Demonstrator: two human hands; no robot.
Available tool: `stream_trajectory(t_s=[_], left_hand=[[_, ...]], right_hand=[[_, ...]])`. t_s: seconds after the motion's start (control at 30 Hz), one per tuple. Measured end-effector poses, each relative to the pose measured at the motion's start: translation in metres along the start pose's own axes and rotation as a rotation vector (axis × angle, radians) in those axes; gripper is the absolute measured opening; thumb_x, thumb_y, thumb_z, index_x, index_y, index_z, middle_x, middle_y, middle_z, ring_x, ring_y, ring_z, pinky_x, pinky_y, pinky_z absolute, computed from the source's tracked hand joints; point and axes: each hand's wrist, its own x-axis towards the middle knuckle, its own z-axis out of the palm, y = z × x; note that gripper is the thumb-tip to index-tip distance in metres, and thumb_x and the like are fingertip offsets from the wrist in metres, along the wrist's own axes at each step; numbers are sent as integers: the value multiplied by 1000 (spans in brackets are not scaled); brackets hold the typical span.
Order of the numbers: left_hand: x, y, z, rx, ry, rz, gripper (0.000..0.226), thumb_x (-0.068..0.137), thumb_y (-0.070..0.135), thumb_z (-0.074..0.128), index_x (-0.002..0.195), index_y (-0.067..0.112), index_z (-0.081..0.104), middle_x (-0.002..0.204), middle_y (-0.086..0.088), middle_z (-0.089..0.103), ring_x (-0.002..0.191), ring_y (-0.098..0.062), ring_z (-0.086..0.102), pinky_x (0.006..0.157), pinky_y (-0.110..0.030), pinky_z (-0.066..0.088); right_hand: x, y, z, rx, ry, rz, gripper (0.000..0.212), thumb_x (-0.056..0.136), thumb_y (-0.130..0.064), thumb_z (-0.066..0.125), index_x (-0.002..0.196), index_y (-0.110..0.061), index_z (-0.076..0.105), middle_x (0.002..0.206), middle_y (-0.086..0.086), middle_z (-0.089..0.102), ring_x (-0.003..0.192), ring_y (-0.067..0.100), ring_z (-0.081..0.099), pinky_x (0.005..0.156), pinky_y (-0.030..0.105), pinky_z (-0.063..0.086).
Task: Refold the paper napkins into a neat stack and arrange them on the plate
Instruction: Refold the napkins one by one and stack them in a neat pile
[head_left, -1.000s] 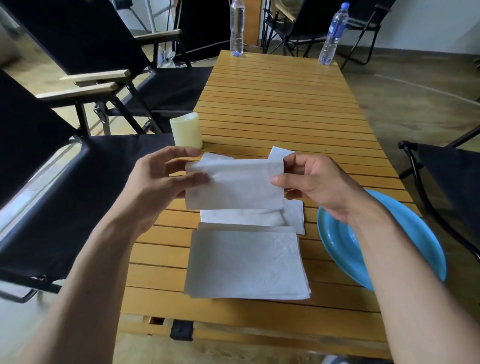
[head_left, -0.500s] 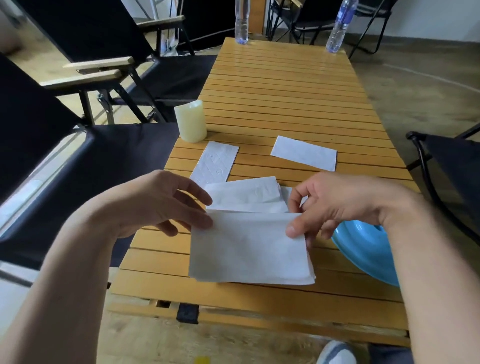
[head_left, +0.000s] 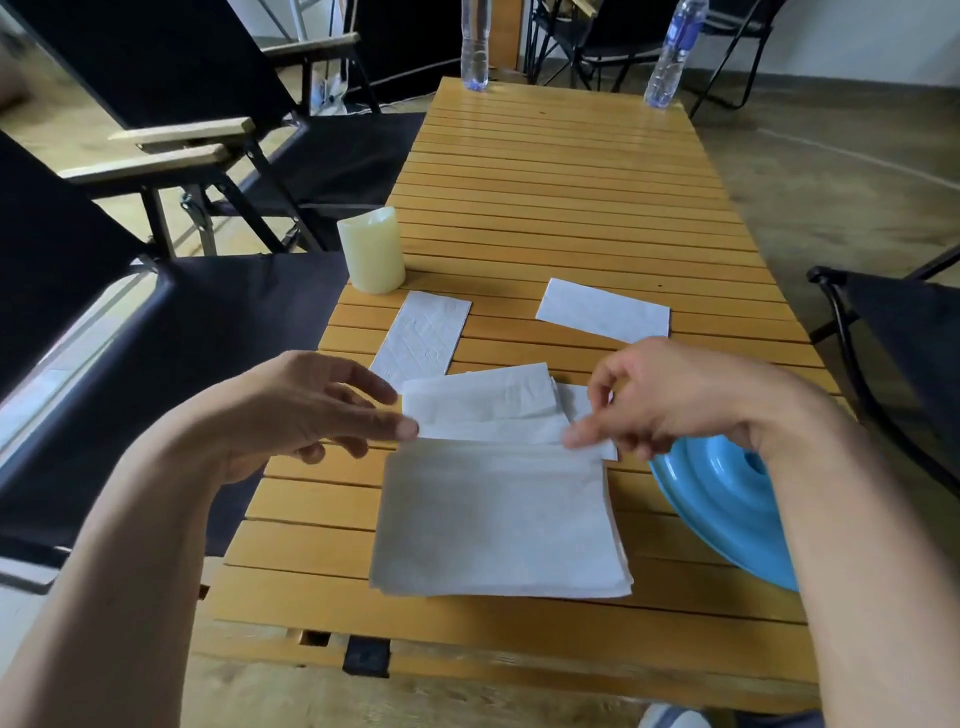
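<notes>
A neat stack of folded white napkins (head_left: 498, 525) lies near the front edge of the wooden slat table (head_left: 561, 171). Just behind it sits a looser pile of napkins (head_left: 483, 402). Two single folded napkins lie farther back, one on the left (head_left: 423, 332) and one on the right (head_left: 602, 312). The blue plate (head_left: 727, 504) sits to the right of the stack, partly hidden by my right arm. My left hand (head_left: 306, 405) has straight fingers that touch the loose pile's left edge. My right hand (head_left: 670, 395) hovers over the pile's right edge, fingers relaxed and blurred, holding nothing.
A cream candle (head_left: 371, 249) stands at the table's left edge. Two water bottles (head_left: 475, 41) (head_left: 670, 57) stand at the far end. Black folding chairs (head_left: 171, 78) line the left side, and another chair (head_left: 904, 332) is on the right.
Both hands carried a folded napkin down onto the stack and let it go. They now sit slightly farther back, at the loose pile behind it.
</notes>
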Motion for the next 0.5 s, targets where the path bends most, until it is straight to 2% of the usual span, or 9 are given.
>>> stream_trajectory(t_s=[0.1,0.17,0.2,0.27,0.33,0.4,0.5], left_hand=[[27,-12,10,-15,275,-7,44,64,51,84,98,24,78,81,4,78,67,-5,72,52,-19,46],[47,-20,25,100,440,74,35,82,37,79,111,18,75,90,4,76,68,-4,68,55,-19,48],[53,-21,32,160,471,122,36,85,33,77,117,18,72,97,5,75,73,-5,67,62,-22,50],[60,-22,40,243,461,174,45,83,33,79,125,22,68,98,12,70,78,-7,64,65,-22,48],[64,-20,44,244,435,190,55,79,31,84,129,24,65,88,18,66,71,-3,62,55,-12,42],[66,-19,45,186,444,224,56,77,24,86,129,19,66,79,15,65,62,0,61,49,-7,42],[62,-15,40,35,489,304,47,76,16,86,121,14,71,71,8,69,56,7,60,54,-3,44]], right_hand=[[28,9,5,220,384,-95,23,80,-38,82,78,-18,70,68,0,73,55,8,66,48,23,50],[51,16,16,146,558,-91,17,86,-37,76,84,-21,75,78,-3,75,72,11,70,65,29,55],[60,19,23,75,590,-69,18,87,-40,75,88,-22,76,83,-6,74,80,13,69,73,29,54],[73,24,34,-9,608,-39,23,86,-47,74,93,-25,77,85,-9,71,86,14,65,74,27,49],[79,25,39,-14,619,-48,23,83,-50,75,89,-28,77,81,-14,68,81,11,62,64,23,41],[81,24,39,32,620,-76,15,82,-44,79,79,-30,74,77,-17,67,76,5,60,59,21,38],[79,21,36,100,628,-128,13,83,-31,80,72,-30,73,65,-18,64,62,-1,55,54,18,37]])
